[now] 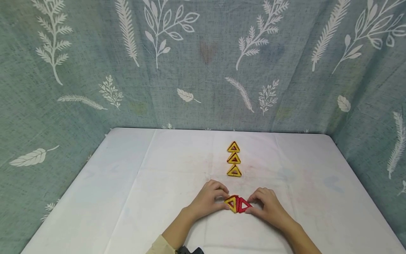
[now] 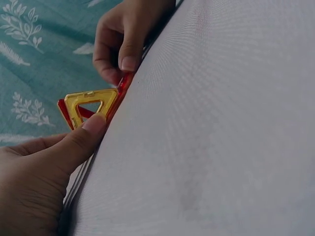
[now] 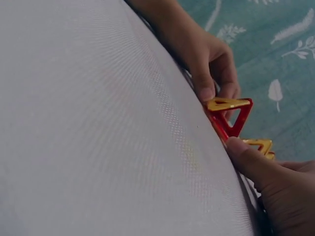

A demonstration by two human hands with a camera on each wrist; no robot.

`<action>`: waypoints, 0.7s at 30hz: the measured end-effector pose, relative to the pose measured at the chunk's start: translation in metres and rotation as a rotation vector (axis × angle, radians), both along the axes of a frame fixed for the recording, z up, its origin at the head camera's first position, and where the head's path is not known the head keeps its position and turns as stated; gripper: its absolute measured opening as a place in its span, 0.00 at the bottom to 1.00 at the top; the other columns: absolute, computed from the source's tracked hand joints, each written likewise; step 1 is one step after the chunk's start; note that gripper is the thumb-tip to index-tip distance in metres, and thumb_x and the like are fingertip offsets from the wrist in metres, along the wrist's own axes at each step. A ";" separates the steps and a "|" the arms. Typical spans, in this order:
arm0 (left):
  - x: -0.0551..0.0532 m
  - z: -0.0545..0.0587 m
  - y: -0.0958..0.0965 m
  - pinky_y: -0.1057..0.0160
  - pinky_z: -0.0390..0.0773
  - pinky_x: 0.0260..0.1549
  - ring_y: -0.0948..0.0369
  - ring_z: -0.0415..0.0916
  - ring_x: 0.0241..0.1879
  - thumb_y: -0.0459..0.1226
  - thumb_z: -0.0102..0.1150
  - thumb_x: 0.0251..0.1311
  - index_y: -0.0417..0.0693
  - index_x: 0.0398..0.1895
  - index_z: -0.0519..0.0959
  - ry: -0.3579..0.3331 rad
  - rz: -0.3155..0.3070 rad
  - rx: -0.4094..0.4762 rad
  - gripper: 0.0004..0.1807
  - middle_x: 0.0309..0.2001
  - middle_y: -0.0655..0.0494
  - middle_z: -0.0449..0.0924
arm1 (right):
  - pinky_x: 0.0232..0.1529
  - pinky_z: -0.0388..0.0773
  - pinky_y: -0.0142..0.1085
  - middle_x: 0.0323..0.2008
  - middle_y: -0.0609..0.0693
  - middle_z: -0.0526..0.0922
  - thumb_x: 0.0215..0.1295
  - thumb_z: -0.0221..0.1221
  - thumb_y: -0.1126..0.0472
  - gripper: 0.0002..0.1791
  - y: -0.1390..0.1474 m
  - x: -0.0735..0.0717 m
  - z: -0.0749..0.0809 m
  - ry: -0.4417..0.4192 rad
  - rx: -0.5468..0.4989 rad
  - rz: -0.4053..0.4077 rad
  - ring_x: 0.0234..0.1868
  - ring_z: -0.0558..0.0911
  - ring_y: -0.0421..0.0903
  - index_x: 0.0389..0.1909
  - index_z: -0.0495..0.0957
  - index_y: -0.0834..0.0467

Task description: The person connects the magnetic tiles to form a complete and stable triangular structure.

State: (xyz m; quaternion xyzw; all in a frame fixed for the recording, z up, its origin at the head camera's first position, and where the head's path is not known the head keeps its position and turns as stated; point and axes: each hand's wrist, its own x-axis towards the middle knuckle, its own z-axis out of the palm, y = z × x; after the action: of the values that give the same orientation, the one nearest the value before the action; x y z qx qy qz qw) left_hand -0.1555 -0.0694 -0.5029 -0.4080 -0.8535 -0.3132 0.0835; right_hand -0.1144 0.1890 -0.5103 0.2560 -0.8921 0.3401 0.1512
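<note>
Near the front of the table, yellow and red triangular magnetic tiles stand joined, leaning together at the top. My left hand point(image 1: 210, 199) pinches the yellow tile point(image 1: 232, 204) at its left corner between thumb and fingers. In the left wrist view, that yellow tile point(image 2: 91, 95) slopes up, with a red one behind it. To its right, a red triangular tile point(image 1: 240, 209) lies low against the joined tiles. The right hand point(image 1: 268, 206) grips its right tip with thumb and fingers. The right wrist view shows a red tile point(image 3: 236, 124) tilted upright between the two hands.
Beyond the hands, three small yellow-and-red triangular pieces stand in a column: a near one point(image 1: 234, 171), a middle one point(image 1: 233, 158) and a far one point(image 1: 233, 147). A white cloth covers the table point(image 1: 158, 211). Green leaf-patterned curtains point(image 1: 206, 70) enclose its back and sides.
</note>
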 end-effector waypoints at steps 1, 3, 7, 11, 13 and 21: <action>0.000 0.000 0.000 0.60 0.67 0.53 0.64 0.68 0.48 0.50 0.72 0.43 0.55 0.34 0.85 0.025 -0.006 0.011 0.15 0.43 0.64 0.77 | 0.41 0.63 0.36 0.28 0.32 0.73 0.39 0.74 0.51 0.17 0.000 0.000 0.000 0.008 0.008 -0.007 0.33 0.69 0.30 0.30 0.78 0.45; 0.000 0.000 0.000 0.60 0.67 0.52 0.64 0.68 0.48 0.50 0.73 0.41 0.55 0.33 0.85 0.069 -0.011 0.035 0.15 0.43 0.63 0.77 | 0.41 0.63 0.35 0.28 0.32 0.73 0.39 0.74 0.51 0.16 -0.001 0.001 0.000 0.030 0.025 -0.022 0.32 0.68 0.29 0.30 0.78 0.45; -0.001 0.000 0.001 0.60 0.68 0.51 0.64 0.69 0.47 0.49 0.73 0.39 0.55 0.32 0.86 0.100 -0.011 0.062 0.15 0.43 0.63 0.77 | 0.41 0.65 0.34 0.28 0.33 0.74 0.40 0.74 0.53 0.16 -0.004 0.004 0.002 0.091 0.048 -0.035 0.32 0.68 0.29 0.31 0.80 0.48; 0.000 0.000 0.001 0.60 0.68 0.51 0.64 0.69 0.47 0.49 0.73 0.39 0.54 0.32 0.86 0.088 -0.011 0.060 0.15 0.43 0.63 0.77 | 0.40 0.66 0.31 0.30 0.35 0.76 0.39 0.74 0.56 0.17 -0.007 0.005 0.003 0.148 -0.003 -0.024 0.33 0.71 0.32 0.32 0.81 0.50; 0.000 0.001 0.001 0.60 0.68 0.51 0.64 0.69 0.47 0.49 0.73 0.40 0.54 0.32 0.86 0.086 -0.011 0.052 0.15 0.43 0.63 0.77 | 0.41 0.65 0.29 0.30 0.37 0.77 0.38 0.74 0.59 0.18 -0.009 0.006 0.003 0.170 -0.056 -0.002 0.33 0.72 0.34 0.34 0.82 0.52; 0.000 0.000 0.003 0.62 0.69 0.50 0.65 0.69 0.47 0.50 0.72 0.41 0.54 0.32 0.86 0.072 -0.020 0.052 0.16 0.42 0.64 0.78 | 0.38 0.63 0.30 0.30 0.41 0.79 0.39 0.73 0.65 0.20 -0.019 0.005 0.001 0.208 -0.180 0.074 0.30 0.71 0.37 0.38 0.84 0.59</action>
State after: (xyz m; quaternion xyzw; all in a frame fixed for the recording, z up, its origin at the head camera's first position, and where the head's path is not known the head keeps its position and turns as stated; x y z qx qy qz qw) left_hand -0.1551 -0.0661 -0.5027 -0.4252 -0.8374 -0.3211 0.1219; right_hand -0.1092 0.1697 -0.5089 0.3079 -0.8275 0.3957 0.2528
